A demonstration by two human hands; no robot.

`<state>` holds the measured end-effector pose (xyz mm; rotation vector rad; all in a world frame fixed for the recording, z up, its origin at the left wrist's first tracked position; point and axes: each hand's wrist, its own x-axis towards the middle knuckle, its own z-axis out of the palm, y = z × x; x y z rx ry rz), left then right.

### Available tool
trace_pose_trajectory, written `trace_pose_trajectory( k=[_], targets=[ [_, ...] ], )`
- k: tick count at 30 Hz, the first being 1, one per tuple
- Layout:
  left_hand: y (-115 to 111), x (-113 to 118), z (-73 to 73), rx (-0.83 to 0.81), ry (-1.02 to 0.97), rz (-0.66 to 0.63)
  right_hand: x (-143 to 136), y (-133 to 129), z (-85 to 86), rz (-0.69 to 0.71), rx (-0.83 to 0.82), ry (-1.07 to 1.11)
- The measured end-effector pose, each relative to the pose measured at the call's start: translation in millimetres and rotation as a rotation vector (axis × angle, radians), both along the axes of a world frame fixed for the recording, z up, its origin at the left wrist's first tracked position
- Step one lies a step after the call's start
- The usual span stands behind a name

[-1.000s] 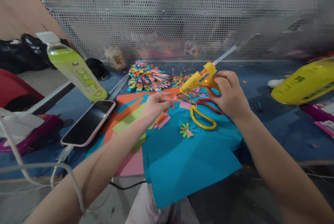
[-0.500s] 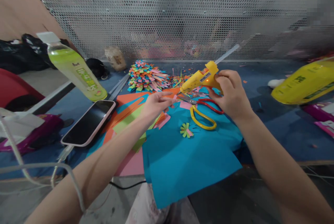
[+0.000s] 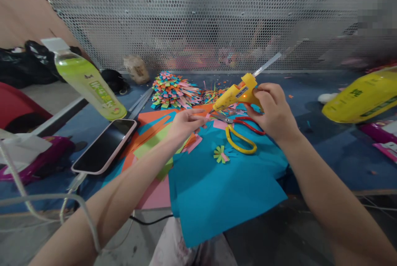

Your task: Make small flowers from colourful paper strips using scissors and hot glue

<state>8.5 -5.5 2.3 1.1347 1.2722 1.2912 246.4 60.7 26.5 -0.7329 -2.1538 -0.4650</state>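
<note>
My right hand [image 3: 273, 111] is closed round the handle of a yellow hot glue gun [image 3: 232, 95], which has a clear glue stick out of its back and a small orange light. Its nozzle points down and left, at the fingertips of my left hand [image 3: 189, 122]. Those fingers pinch a small pink paper strip [image 3: 207, 115], mostly hidden. Below the gun lie scissors [image 3: 242, 146] with one yellow and one red handle loop. A small green paper flower [image 3: 221, 154] with a pink piece on it rests on blue paper [image 3: 229, 195].
A cone of fringed coloured paper [image 3: 173, 90] stands behind my left hand, with paper scraps beside it. At left are a phone [image 3: 105, 146] on a cable and a green drink bottle [image 3: 89, 82]. A yellow bottle [image 3: 359, 96] lies at right. Perforated metal [image 3: 198, 17] rises behind.
Almost nothing has changed. The glue gun and my right hand sit slightly further left, and the whole view has shifted a little; both hands keep their grips.
</note>
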Motion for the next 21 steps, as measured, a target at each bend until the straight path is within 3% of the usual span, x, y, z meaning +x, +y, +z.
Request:
trace_pose_trajectory(
  k=[7,16,21],
  targets=[
    [-4,3,7.5,-0.034,0.015,0.043,1,5,-2.0,0.036,0.101,-0.002],
    [-6,7,6.3,-0.007,0.011,-0.101,1,7,-1.6,-0.004,-0.025,0.046],
    [-7,7,4.9,0.010,0.063,-0.207,10,27,-11.3,-0.187,-0.098,0.094]
  ],
)
